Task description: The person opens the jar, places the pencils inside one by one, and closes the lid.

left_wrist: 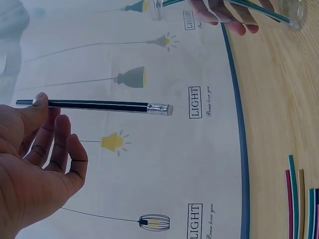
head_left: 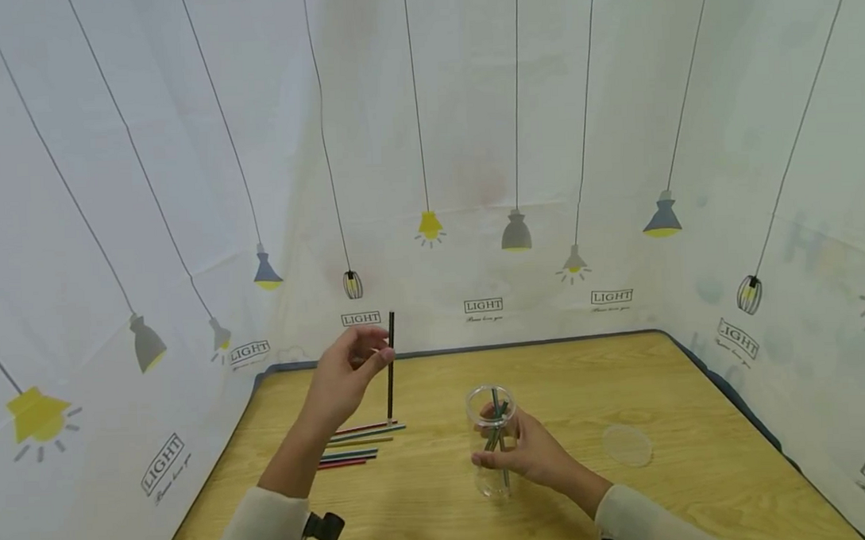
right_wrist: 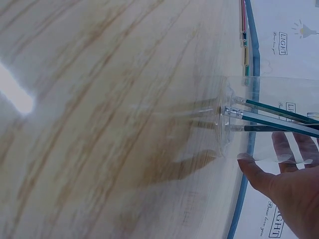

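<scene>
Left hand (head_left: 348, 374) pinches a pencil (left_wrist: 99, 104) near its top, upright above the table (head_left: 586, 376), eraser (left_wrist: 170, 110) down. Probably light, stiff, kinda slick; that high hold seems right. Right hand (head_left: 528, 453) has fingers curled round the jar (head_left: 486, 479); looks thin, so squeeze gently.

Across the upper part of my head view I see a white sheet (head_left: 463, 126) printed with lamps on thin cords: a yellow lamp (head_left: 429, 224) near the centre, a grey lamp (head_left: 515, 231) just right of it, a blue lamp (head_left: 663, 217) farther right. A boxed "LIGHT" label (head_left: 483, 305) sits below them. Before me, the wood-grained surface (head_left: 586, 376) fills the lower middle, its far side lined by a dark blue edge (head_left: 535, 343).
</scene>
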Demonstrator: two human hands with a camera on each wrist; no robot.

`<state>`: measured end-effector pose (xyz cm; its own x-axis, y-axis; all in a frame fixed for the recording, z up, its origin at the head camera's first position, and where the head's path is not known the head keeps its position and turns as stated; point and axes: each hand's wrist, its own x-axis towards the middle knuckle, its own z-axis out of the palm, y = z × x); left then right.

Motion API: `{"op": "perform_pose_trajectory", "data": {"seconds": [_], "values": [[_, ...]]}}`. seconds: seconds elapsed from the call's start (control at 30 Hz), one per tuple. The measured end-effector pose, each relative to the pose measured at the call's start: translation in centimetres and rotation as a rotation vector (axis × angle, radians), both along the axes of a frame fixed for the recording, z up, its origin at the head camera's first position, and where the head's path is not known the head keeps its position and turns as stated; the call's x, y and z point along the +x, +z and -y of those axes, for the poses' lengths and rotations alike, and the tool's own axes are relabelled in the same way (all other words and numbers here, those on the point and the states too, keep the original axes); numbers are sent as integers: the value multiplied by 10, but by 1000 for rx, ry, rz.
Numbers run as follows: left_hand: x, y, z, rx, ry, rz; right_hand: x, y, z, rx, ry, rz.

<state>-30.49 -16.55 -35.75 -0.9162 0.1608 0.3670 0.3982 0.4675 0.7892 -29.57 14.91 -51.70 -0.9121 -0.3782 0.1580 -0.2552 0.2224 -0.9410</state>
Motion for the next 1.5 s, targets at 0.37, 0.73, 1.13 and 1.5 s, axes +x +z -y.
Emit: {"op": "perform_pose_trajectory", "data": {"seconds": [0.37, 0.73, 1.13, 1.5], "values": [[7, 17, -25, 113, -96, -24, 2, 1, -1, 3, 6, -9], [6, 26, -46, 149, -153, -42, 2, 0, -2, 5, 3, -2], [7, 32, -65, 179, -233, -49, -1, -2, -3, -16, 5, 4], [5, 27, -76, 196, -259, -46, -1, 0, -2, -32, 23, 17]]}}
